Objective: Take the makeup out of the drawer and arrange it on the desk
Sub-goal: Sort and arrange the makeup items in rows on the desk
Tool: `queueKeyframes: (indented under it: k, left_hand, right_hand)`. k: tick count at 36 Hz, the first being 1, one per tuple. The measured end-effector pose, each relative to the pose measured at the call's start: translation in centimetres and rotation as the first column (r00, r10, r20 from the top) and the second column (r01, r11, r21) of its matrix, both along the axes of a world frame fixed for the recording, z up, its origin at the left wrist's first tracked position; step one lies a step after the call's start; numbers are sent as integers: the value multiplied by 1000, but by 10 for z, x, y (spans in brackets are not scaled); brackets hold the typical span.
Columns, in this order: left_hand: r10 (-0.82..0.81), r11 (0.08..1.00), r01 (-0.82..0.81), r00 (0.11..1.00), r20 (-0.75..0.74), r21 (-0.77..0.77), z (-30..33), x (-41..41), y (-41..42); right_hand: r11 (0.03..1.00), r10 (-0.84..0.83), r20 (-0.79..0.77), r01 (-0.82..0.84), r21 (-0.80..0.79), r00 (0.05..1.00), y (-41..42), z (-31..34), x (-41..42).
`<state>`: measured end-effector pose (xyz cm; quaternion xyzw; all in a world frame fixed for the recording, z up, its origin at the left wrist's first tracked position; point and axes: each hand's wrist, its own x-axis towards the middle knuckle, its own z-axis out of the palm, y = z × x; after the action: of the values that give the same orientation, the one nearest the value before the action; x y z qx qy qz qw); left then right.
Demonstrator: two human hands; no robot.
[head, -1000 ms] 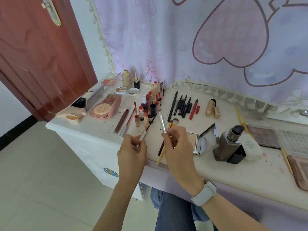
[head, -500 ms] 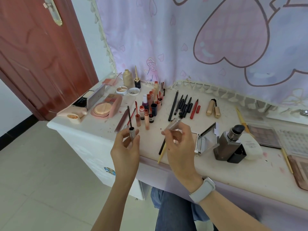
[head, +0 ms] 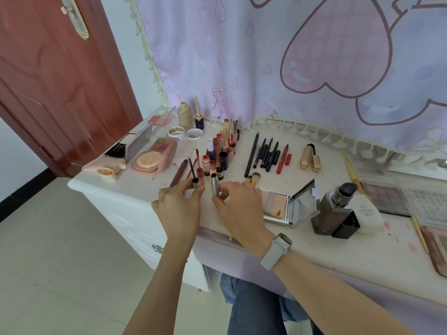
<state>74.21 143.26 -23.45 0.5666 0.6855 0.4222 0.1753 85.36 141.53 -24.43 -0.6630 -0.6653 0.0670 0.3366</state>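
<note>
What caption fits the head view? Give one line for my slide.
Left hand holds a wand, right hand stands a silver tube on the crowded desk.

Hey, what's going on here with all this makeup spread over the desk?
A person is sorting cosmetics on a white desk. Their left hand pinches a thin dark applicator wand, pulled out of its tube. Their right hand holds the matching silver tube upright on the desk, beside a cluster of small red and orange lip bottles. A row of black pencils and an open mirrored compact lie nearby.
</note>
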Motion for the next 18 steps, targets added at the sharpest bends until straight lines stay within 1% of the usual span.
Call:
queueKeyframes:
  k: [4,13,18]
  left_hand:
    - [14,999,-13,1000,-23,33,-4,1,4]
    - [18,1000,-15,981,-195,20,-13,-5,12]
    - [13,1000,-8,980,-198,29,-14,-3,11]
  right_hand:
    - [1000,-10,38,9,12,999,4,-2,-1]
    - [999,-23,94,19,44,995,6,-4,-4]
    - [999,-30,113,26,41,993,6,-5,-4]
